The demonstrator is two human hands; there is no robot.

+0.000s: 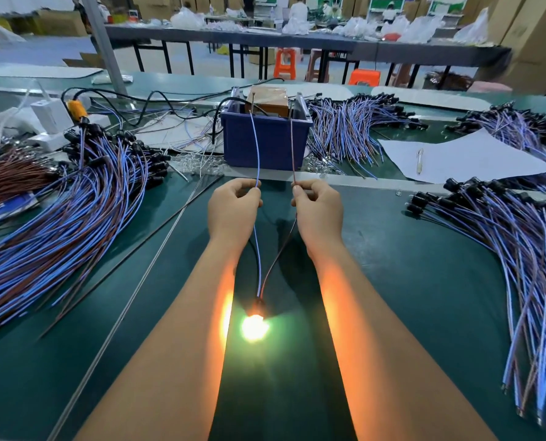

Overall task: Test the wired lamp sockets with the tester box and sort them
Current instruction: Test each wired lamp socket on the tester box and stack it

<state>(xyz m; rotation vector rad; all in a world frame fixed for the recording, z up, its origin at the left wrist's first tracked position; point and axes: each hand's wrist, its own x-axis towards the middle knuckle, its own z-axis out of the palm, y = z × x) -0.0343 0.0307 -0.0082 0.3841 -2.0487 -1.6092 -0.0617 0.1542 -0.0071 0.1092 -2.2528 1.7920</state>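
My left hand [233, 207] pinches the blue wire [256, 148] of one lamp socket, and my right hand [318, 206] pinches its brown wire [292, 144]. Both wires rise to the top of the blue tester box [265, 141], where their ends meet upright metal contacts. The socket [259, 305] lies on the green table between my forearms. Its bulb [254, 326] glows bright yellow and casts orange light on both arms.
A large heap of wired sockets [61, 218] covers the left of the table. More bundles lie at the right [520, 249] and behind the box [354, 125]. A white sheet with a pen [419, 160] sits at the right. Thin rods [157, 249] lie diagonally left of my arm.
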